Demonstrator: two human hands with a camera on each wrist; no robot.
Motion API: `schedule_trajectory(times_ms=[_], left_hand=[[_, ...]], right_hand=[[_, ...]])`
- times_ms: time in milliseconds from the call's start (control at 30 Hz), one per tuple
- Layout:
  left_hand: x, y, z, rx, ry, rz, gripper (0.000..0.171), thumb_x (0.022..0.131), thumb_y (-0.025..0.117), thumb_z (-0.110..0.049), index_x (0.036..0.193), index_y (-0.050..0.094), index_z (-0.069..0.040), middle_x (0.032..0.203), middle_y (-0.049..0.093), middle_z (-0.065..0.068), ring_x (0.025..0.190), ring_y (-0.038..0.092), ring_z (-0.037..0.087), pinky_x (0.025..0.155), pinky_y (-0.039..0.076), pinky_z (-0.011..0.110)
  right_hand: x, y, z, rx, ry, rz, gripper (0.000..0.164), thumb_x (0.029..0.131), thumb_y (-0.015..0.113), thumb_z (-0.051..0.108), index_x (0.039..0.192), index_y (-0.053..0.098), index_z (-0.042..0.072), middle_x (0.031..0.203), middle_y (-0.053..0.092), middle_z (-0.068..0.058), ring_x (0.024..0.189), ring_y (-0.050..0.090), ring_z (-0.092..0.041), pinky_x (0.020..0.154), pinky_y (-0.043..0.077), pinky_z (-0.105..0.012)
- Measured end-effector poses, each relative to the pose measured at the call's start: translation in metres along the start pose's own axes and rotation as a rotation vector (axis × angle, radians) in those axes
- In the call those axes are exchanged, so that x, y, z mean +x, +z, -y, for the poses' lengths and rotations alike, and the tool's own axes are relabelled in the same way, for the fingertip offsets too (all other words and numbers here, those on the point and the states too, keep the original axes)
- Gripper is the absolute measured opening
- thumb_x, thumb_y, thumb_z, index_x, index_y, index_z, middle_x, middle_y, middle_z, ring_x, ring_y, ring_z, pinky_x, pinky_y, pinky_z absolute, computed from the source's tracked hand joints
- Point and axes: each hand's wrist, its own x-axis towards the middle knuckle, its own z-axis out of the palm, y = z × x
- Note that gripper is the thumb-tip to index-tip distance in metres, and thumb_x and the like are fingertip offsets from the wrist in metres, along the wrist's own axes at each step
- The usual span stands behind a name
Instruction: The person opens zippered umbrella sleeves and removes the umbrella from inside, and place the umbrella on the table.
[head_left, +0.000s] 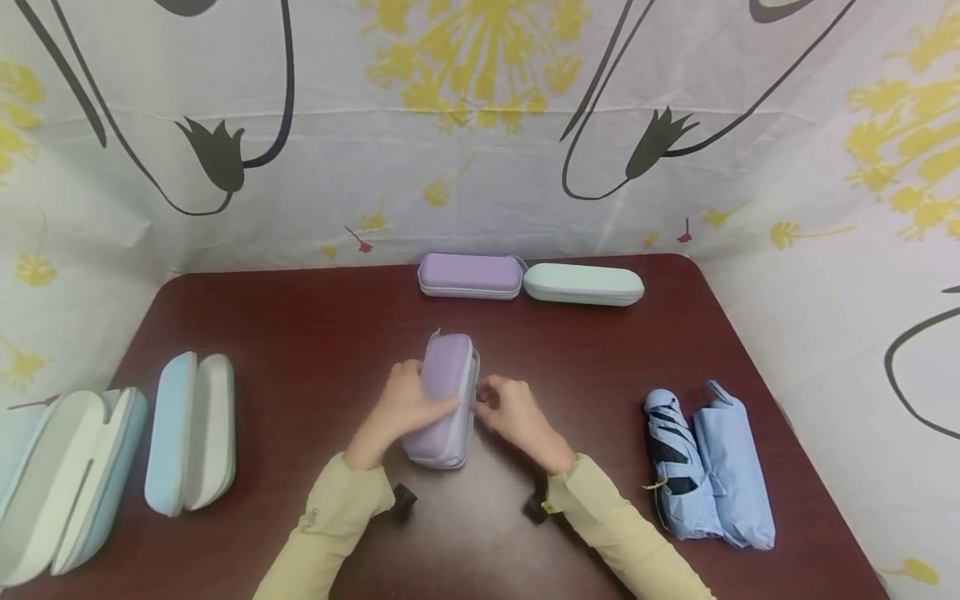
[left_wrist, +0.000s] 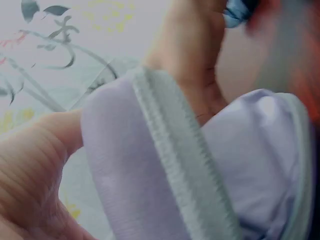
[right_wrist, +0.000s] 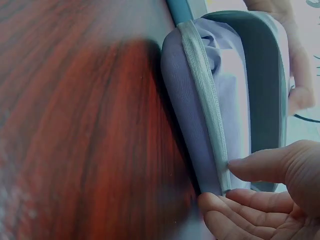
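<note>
A lilac zip case with a pale grey zipper band lies near the middle of the table. My left hand grips it from the left, thumb across its top. On the right side, my right hand pinches the zipper edge between thumb and fingers, clearest in the right wrist view. That side of the case gapes, and folded lilac fabric shows inside, under the grey-lined lid. The left wrist view shows the same fabric beyond the zipper band.
A purple case and a mint case lie along the back edge. Opened light-blue cases lie at the left. Two folded blue umbrellas lie at the right. A patterned cloth hangs around the table.
</note>
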Motion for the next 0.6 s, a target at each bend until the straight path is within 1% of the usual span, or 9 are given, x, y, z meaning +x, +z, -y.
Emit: schedule_trajectory(times_ms=[67,200,267,367,433,500,600], left_hand=[[0.001,-0.006,0.004,-0.053,-0.016,0.04,0.073,0.07,0.071,-0.032,0.123,0.045,0.012,0.111,0.051,0.024,0.098,0.053,0.032,0.084,0.047,0.043],[0.002,-0.015,0.013,-0.196,-0.039,0.113,0.068,0.075,0.068,-0.025,0.126,0.043,0.012,0.114,0.056,0.026,0.103,0.056,0.034,0.084,0.049,0.042],[0.003,-0.018,0.018,-0.259,-0.053,0.14,0.065,0.077,0.067,-0.023,0.127,0.043,0.012,0.116,0.056,0.027,0.106,0.056,0.034,0.085,0.048,0.042],[0.003,-0.021,0.026,-0.351,-0.068,0.166,0.061,0.08,0.063,-0.02,0.127,0.043,0.013,0.118,0.054,0.028,0.108,0.054,0.035,0.088,0.046,0.043],[0.003,-0.023,0.032,-0.422,-0.071,0.181,0.06,0.079,0.06,-0.018,0.127,0.042,0.015,0.12,0.052,0.029,0.106,0.054,0.035,0.088,0.046,0.042],[0.004,-0.024,0.038,-0.522,-0.073,0.198,0.06,0.079,0.058,-0.016,0.126,0.041,0.017,0.12,0.051,0.029,0.102,0.055,0.032,0.086,0.046,0.04],[0.004,-0.025,0.045,-0.659,-0.065,0.227,0.057,0.08,0.055,-0.014,0.124,0.041,0.018,0.112,0.054,0.024,0.092,0.057,0.023,0.082,0.047,0.035]], right_hand=[[0.0,0.0,0.0,-0.005,0.0,0.005,0.021,0.077,0.072,0.007,0.094,0.066,-0.003,0.08,0.068,-0.011,0.07,0.065,-0.018,0.062,0.052,-0.025],[0.0,-0.001,0.001,-0.002,-0.002,0.001,0.021,0.077,0.072,0.006,0.094,0.066,-0.003,0.078,0.068,-0.01,0.07,0.065,-0.018,0.062,0.051,-0.026],[-0.001,0.0,0.001,-0.001,-0.008,-0.016,0.02,0.076,0.072,0.005,0.093,0.066,-0.003,0.078,0.068,-0.009,0.069,0.064,-0.018,0.062,0.051,-0.025],[-0.001,0.001,0.001,-0.003,-0.036,-0.072,0.019,0.075,0.072,0.005,0.092,0.066,-0.001,0.077,0.067,-0.008,0.067,0.063,-0.017,0.06,0.05,-0.024],[0.001,0.002,0.003,-0.002,-0.064,-0.12,0.019,0.075,0.072,0.005,0.092,0.065,-0.001,0.077,0.066,-0.007,0.065,0.063,-0.016,0.059,0.05,-0.024],[0.004,0.003,0.006,0.015,-0.085,-0.157,0.023,0.076,0.073,0.007,0.094,0.064,-0.003,0.077,0.065,-0.008,0.065,0.062,-0.016,0.06,0.05,-0.024],[0.01,0.004,0.011,0.067,-0.077,-0.18,0.032,0.075,0.074,0.01,0.1,0.062,-0.007,0.081,0.063,-0.01,0.067,0.062,-0.016,0.061,0.051,-0.024]])
